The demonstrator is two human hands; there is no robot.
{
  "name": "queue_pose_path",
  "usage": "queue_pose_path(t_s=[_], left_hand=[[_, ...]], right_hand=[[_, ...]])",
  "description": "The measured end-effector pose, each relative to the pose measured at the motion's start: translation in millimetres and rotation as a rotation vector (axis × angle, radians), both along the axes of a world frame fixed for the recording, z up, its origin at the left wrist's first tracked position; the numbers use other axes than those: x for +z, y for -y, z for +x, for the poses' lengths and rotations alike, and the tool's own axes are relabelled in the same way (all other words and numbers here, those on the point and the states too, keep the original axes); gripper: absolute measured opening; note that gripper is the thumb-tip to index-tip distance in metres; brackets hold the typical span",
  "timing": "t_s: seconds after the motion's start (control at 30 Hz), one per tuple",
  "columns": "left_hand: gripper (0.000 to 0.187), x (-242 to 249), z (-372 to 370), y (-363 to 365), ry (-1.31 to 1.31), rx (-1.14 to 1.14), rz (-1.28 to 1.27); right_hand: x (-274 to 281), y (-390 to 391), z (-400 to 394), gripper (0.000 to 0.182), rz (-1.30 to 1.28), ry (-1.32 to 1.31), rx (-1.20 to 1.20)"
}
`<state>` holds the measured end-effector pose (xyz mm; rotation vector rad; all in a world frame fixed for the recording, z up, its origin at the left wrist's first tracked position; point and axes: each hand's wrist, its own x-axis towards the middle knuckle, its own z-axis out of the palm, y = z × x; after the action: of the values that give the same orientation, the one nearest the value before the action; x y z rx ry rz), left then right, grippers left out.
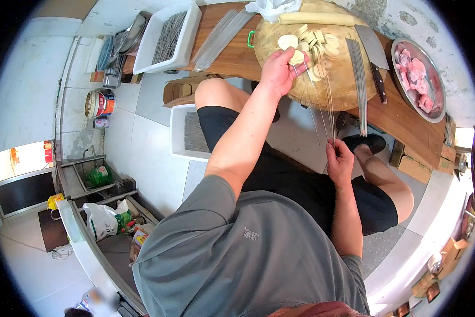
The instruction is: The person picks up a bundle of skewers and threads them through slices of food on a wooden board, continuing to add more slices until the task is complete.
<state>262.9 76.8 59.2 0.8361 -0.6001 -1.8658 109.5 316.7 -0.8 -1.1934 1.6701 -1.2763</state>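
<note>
Pinched between the fingers of my left hand (pixel 282 71) is a pale round slice (pixel 296 57), held over the round wooden chopping board (pixel 271 39). My right hand (pixel 339 158) is closed around the lower ends of several thin metal skewers (pixel 331 119), which fan upward to the board. Some skewer tips reach the slices; whether any are pierced is hard to tell. A heap of similar pale slices (pixel 330 47) lies on the board beside my left hand. Behind it rests a long pale roll (pixel 316 19). A bundle of skewers (pixel 358 87) and a cleaver (pixel 372 47) lie on the right.
At the right stands a metal bowl (pixel 442 100) with pink raw meat (pixel 416 74). A white bin (pixel 195 26) of skewers stands at the left of the wooden bench (pixel 208 34), beside a clear plastic bag of skewers (pixel 224 34). Another white bin (pixel 177 132) sits on the floor.
</note>
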Motion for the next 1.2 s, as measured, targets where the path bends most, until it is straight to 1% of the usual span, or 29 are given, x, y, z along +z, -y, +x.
queue_pose_path(t_s=[0.2, 0.4, 0.6, 0.8, 1.2], left_hand=[[0.029, 2.7, 0.4, 1.0, 0.043, 0.010, -0.003], [0.025, 6.0, 0.4, 1.8, 0.012, 0.009, -0.012], [0.025, 5.7, 0.1, 2.5, 0.022, 0.007, -0.019], [0.025, 7.6, -0.5, 0.8, 0.046, 0.010, -0.019], [0.023, 11.1, -5.5, -1.1, 0.039, 0.024, -0.025]], right_hand=[[3.5, 0.3, 0.6, 0.014, -0.010, -0.016, 0.007], [5.5, -0.9, -0.1, 0.014, 0.022, -0.039, 0.009], [-0.3, -1.3, -0.4, 0.014, 0.024, -0.046, 0.023], [-0.5, -0.5, 0.6, 0.015, 0.039, 0.009, 0.015], [-1.0, -1.3, 1.0, 0.013, 0.032, -0.026, 0.016]])
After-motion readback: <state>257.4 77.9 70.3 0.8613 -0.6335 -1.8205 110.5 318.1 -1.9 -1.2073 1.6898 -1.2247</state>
